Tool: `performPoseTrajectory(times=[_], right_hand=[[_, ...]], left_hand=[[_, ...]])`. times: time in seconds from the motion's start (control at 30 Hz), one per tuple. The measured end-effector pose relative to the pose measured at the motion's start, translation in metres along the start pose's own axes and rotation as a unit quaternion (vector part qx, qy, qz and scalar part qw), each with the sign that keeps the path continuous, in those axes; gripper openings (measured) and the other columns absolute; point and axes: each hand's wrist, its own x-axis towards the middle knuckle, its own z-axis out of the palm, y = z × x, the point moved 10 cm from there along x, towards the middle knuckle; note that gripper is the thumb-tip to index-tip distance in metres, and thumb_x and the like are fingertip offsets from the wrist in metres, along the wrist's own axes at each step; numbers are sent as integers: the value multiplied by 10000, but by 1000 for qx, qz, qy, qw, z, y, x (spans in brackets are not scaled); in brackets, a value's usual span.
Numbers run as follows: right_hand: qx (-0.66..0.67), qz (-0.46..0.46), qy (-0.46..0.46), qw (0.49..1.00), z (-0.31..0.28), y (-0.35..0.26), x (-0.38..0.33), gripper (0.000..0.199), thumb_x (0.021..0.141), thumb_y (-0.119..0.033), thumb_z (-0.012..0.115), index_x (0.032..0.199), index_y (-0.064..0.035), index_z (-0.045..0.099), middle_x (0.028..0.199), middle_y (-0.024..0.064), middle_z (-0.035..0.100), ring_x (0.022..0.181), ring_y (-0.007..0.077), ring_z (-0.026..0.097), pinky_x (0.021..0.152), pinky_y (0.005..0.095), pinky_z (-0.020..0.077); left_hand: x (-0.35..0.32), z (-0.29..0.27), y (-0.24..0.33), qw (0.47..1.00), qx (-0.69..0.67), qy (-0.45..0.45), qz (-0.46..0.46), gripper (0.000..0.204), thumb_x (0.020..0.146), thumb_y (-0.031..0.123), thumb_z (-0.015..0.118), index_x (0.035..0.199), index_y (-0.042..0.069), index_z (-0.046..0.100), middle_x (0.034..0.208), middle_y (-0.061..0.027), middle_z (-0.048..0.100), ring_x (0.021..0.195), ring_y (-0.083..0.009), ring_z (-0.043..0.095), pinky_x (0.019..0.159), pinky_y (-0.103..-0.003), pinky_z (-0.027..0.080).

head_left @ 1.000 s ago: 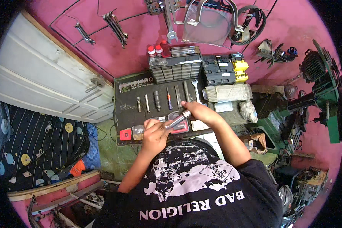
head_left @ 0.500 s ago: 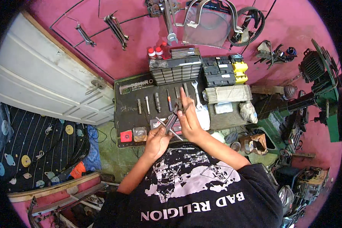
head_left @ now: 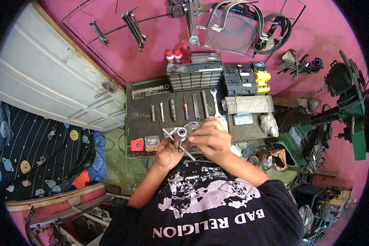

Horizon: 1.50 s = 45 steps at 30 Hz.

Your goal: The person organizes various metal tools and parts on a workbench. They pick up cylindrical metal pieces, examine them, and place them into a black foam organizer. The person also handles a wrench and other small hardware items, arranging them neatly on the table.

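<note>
My left hand (head_left: 168,155) is closed around the body of a metal T-handle tap wrench (head_left: 181,134). Its round chuck end points up, and a thin crossbar slants out on both sides. Just right of the chuck is my right hand (head_left: 212,139), fingers bent and tips blurred; whether they touch the chuck or pinch something small I cannot make out. Beyond my hands, a fluted cutting tool (head_left: 153,113), a slim socket bar (head_left: 162,112), a thick dark driver (head_left: 172,110), a screwdriver (head_left: 185,108), a flat bar (head_left: 195,107), a round rod (head_left: 205,104) and a wrench (head_left: 214,102) lie in a row.
The dark mat (head_left: 141,123) holds a red square packet (head_left: 137,145) and a clear plastic box (head_left: 152,143). Behind stand a drawer cabinet (head_left: 194,80) and black-and-yellow cases (head_left: 244,80). A green machine (head_left: 348,110) is at right, a white door (head_left: 61,78) at left.
The tap wrench has tipped so its chuck end now points up. My right hand's outstretched fingers have bent and dropped beside it, uncovering the flat bar and rod. The view has shifted slightly.
</note>
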Motion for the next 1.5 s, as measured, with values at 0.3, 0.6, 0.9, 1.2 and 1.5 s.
performPoseTrajectory(times=[0.3, 0.6, 0.9, 1.2, 1.5], right_hand=[[69, 80, -167, 980, 37, 4, -13, 242, 717, -222, 824, 951, -164, 800, 961, 52, 689, 874, 239, 617, 788, 351, 447], [-172, -116, -209, 956, 42, -28, -24, 334, 667, -237, 736, 994, -171, 739, 970, -21, 673, 895, 174, 586, 821, 355, 459], [60, 50, -151, 985, 36, -5, -20, 186, 754, -85, 766, 912, -64, 668, 895, 82, 668, 789, 273, 620, 741, 380, 485], [139, 275, -71, 949, 20, 29, -9, 91, 839, -86, 707, 876, -11, 670, 850, 115, 695, 810, 266, 674, 749, 349, 523], [93, 94, -130, 983, 20, -17, 35, 516, 619, -259, 917, 1051, -41, 736, 855, 57, 700, 680, 204, 555, 671, 322, 427]], left_hand=[[-5, -16, 3, 1000, 14, -10, -14, 180, 913, 148, 668, 1074, 99, 729, 1174, -51, 678, 1138, -234, 620, 989, -429, 482], [1, -21, 21, 997, 46, -1, 63, 139, 922, 178, 595, 1003, 120, 692, 1026, -83, 655, 1015, -290, 571, 970, -485, 440], [-3, 1, 32, 990, 121, 19, 72, 168, 852, 237, 725, 919, 123, 622, 770, -46, 573, 826, -228, 526, 919, -428, 414], [1, 40, 35, 980, 158, -94, 71, 175, 899, 229, 703, 1020, 103, 695, 865, -75, 648, 777, -231, 562, 810, -361, 426], [-7, 6, 27, 994, 84, -54, 38, 225, 912, 54, 648, 1128, 3, 683, 1207, -172, 668, 1189, -299, 600, 1046, -452, 433]])
